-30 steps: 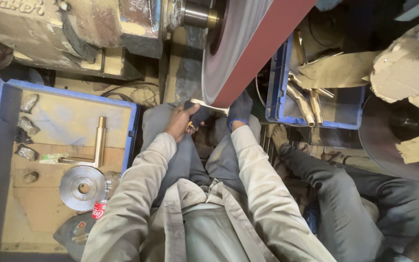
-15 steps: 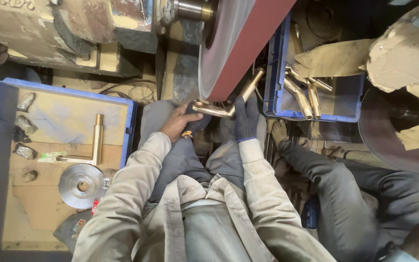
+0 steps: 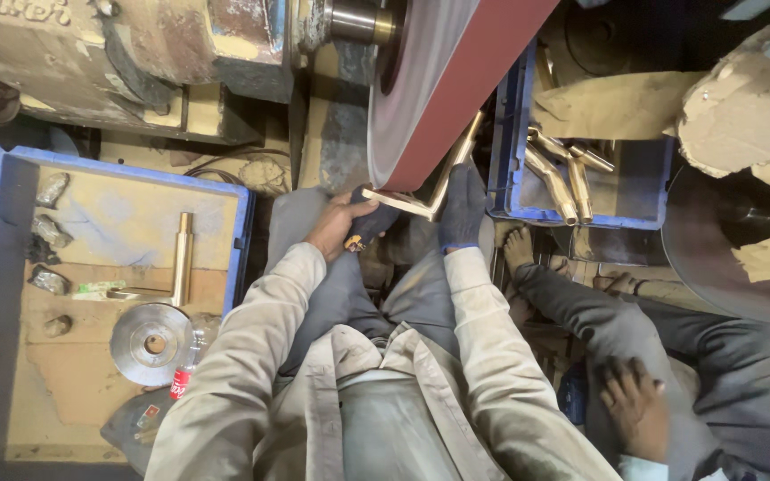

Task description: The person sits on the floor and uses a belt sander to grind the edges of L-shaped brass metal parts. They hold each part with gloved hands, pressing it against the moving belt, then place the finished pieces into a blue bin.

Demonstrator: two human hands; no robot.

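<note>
While both hands — left hand (image 3: 336,227) bare, right hand (image 3: 462,207) gloved — clamp the pipe (image 3: 430,191) against the belt (image 3: 456,89), polishing is midway; more pipes (image 3: 563,174) wait right of them.

ahead: sanding belt (image 3: 456,98) blocks | right: blue crate (image 3: 505,134) close | left: knee-side gap open

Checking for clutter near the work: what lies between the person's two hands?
In the head view, only the bent brass tube spans from the left hand to the gloved right hand, pressed against the red sanding belt.
</note>
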